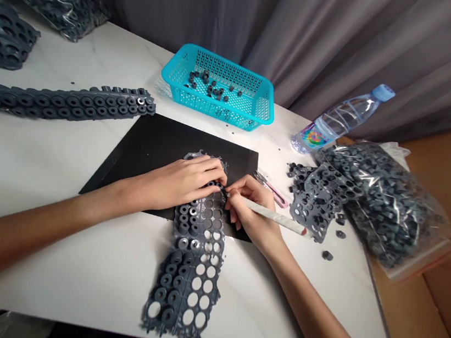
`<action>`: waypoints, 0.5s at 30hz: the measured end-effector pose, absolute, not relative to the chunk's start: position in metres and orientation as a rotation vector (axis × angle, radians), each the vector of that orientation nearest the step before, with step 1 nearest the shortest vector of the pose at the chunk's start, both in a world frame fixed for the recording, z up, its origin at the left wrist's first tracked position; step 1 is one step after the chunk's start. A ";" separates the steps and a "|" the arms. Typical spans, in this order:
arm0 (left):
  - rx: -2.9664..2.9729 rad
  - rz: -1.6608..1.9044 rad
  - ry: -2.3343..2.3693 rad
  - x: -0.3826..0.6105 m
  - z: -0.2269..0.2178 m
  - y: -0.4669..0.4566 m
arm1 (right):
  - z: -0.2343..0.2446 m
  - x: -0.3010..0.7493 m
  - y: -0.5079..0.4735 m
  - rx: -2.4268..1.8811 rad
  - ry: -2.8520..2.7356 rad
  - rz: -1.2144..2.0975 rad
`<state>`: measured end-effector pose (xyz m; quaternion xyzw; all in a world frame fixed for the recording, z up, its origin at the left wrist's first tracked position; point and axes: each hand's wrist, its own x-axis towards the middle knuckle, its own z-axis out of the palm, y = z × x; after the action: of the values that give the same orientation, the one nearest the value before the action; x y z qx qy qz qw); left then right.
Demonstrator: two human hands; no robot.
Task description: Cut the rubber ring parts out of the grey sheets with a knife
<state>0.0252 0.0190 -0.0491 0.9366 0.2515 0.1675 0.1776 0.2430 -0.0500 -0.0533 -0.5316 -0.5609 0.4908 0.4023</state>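
A dark grey rubber strip (190, 264) of ring-shaped parts lies lengthwise across a black mat (149, 148) toward the table's near edge; many of its holes on the right side are punched out. My left hand (184, 181) presses down on the strip's far part, fingers bent over it. My right hand (251, 208) grips a thin white stick-like tool (275, 218), its tip on the strip beside my left fingertips.
A turquoise basket (258, 112) with several loose grey rings stands at the back. More rubber strips (63, 103) lie at the left. Bags of parts (386, 212), a spent strip (312, 202), a water bottle (340, 120) and a pink cutter (272, 191) sit at the right.
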 end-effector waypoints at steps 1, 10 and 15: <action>2.668 0.474 0.708 0.025 -0.049 0.019 | -0.053 0.243 -0.050 -1.345 -1.421 1.238; 3.007 0.517 0.694 0.030 -0.055 0.014 | -0.053 0.243 -0.054 -1.385 -1.521 1.153; 2.953 0.590 0.741 0.033 -0.059 0.013 | -0.054 0.243 -0.051 -1.368 -1.454 1.206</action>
<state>0.0331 0.0131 -0.0587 0.9520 0.2390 0.1903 0.0203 0.2430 -0.0509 -0.0543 -0.5391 -0.5731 0.4754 0.3937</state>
